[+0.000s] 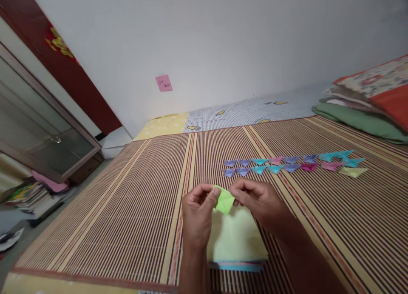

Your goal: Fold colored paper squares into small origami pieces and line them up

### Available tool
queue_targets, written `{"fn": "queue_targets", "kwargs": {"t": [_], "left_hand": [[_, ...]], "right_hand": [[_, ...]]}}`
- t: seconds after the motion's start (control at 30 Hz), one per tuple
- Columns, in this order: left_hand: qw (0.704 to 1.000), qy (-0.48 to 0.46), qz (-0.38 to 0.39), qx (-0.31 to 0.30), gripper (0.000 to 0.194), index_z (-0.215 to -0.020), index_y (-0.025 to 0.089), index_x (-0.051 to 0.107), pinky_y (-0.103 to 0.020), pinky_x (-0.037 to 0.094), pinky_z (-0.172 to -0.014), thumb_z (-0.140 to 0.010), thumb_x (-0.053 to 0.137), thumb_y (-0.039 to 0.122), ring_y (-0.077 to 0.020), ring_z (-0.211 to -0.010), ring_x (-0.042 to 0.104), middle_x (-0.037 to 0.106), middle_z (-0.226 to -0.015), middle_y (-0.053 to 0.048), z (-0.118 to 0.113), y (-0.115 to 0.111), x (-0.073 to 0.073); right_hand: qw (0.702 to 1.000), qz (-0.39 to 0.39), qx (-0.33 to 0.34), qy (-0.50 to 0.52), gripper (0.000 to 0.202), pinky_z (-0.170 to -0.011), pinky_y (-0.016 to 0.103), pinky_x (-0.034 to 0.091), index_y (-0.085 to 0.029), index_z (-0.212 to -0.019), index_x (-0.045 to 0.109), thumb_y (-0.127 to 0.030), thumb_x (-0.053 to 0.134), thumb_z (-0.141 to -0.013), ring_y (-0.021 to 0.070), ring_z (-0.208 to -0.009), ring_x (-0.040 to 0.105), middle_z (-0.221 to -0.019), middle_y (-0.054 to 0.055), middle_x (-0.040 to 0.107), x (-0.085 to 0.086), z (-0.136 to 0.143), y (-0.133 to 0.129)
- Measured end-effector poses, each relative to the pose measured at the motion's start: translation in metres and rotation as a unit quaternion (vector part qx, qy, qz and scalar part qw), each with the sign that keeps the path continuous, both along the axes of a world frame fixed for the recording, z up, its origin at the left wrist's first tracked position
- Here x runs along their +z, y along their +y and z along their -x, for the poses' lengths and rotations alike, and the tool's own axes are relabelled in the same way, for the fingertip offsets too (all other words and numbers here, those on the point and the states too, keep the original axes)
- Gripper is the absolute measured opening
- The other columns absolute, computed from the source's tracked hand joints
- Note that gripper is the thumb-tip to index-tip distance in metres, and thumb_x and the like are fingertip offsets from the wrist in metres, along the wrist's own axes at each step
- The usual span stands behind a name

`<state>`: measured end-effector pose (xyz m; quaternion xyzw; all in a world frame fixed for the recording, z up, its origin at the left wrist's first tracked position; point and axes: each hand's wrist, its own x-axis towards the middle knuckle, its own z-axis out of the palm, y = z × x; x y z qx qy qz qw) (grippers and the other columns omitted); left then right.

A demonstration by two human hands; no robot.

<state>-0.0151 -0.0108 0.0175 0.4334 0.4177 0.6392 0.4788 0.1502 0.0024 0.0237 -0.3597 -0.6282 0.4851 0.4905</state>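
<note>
A small folded sheet of bright green paper (225, 201) is held up between my two hands. My left hand (200, 209) pinches its left edge between thumb and fingers. On the opposite side, the fingers of my right hand (256, 198) close on its right corner. Creases show on the paper's face. Beneath it lies a stack of paper sheets (237, 238), pale yellow on top with blue and pink edges showing below. Two rows of folded paper boats (291, 167) in purple, blue, pink and yellow stand beyond my right hand.
A striped bamboo mat (127, 217) covers the bed. Folded bedding (360, 121) and a floral pillow (379, 81) are piled at the right. A pink note (163, 83) is stuck on the wall. Books (27, 196) and a glass-panelled cabinet door (41, 124) are at the left.
</note>
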Motion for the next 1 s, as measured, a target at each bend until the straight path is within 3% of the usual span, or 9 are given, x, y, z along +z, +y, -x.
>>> {"fn": "queue_targets", "kwargs": {"t": [0.3,0.43,0.6,0.73,0.83,1.0], "left_hand": [[0.999,0.044,0.016,0.023,0.015,-0.074,0.016,0.079,-0.021,0.048,-0.058,-0.076,0.084,0.029,-0.0117,-0.061,0.06,0.07,-0.067,-0.001,-0.003,-0.004,0.004],[0.999,0.047,0.013,0.011,0.014,-0.084,0.018,0.083,-0.026,0.054,-0.071,-0.077,0.083,0.03,-0.016,-0.073,0.068,0.076,-0.076,-0.004,-0.008,-0.004,0.007],[1.0,0.022,0.007,0.007,0.039,-0.114,0.021,0.077,-0.02,0.049,-0.064,-0.077,0.084,0.027,-0.0105,-0.064,0.061,0.067,-0.068,0.003,-0.01,-0.005,0.012],[0.998,0.032,0.035,-0.031,0.022,-0.091,0.016,0.077,-0.02,0.047,-0.061,-0.076,0.085,0.031,-0.0109,-0.063,0.058,0.066,-0.068,0.001,-0.007,-0.005,0.01],[0.996,0.058,0.041,-0.058,0.022,-0.074,0.014,0.073,-0.02,0.041,-0.056,-0.078,0.083,0.033,-0.0099,-0.06,0.051,0.06,-0.064,0.002,-0.005,-0.005,0.006],[0.992,0.11,0.034,-0.055,0.024,-0.076,0.015,0.07,-0.023,0.038,-0.057,-0.084,0.077,0.036,-0.0117,-0.06,0.048,0.058,-0.066,0.001,-0.005,-0.007,0.006]], "right_hand": [[0.974,-0.147,-0.138,-0.107,0.016,-0.06,0.028,0.041,-0.02,-0.071,0.061,-0.02,0.063,-0.087,0.0138,-0.063,0.053,-0.067,-0.002,0.057,0.006,0.012,-0.009],[0.991,-0.088,-0.077,-0.07,0.013,-0.061,0.027,0.043,-0.02,-0.081,0.067,-0.027,0.063,-0.092,0.0141,-0.066,0.057,-0.071,-0.002,0.063,0.002,0.012,-0.006],[0.996,-0.04,-0.079,-0.011,0.015,-0.064,0.027,0.045,-0.02,-0.081,0.067,-0.029,0.064,-0.092,0.0143,-0.069,0.057,-0.072,-0.002,0.063,-0.002,0.012,-0.003],[0.991,-0.056,-0.124,0.002,0.016,-0.059,0.026,0.042,-0.021,-0.08,0.067,-0.029,0.064,-0.094,0.0131,-0.063,0.054,-0.069,-0.003,0.061,-0.002,0.014,-0.003],[0.989,-0.084,-0.122,-0.026,0.017,-0.061,0.027,0.042,-0.02,-0.08,0.068,-0.029,0.063,-0.094,0.0138,-0.065,0.054,-0.071,-0.002,0.061,-0.002,0.013,-0.003],[0.99,-0.086,-0.098,-0.048,0.014,-0.065,0.029,0.043,-0.02,-0.091,0.074,-0.031,0.066,-0.093,0.0162,-0.073,0.058,-0.081,0.0,0.063,0.001,0.009,-0.004]]}}
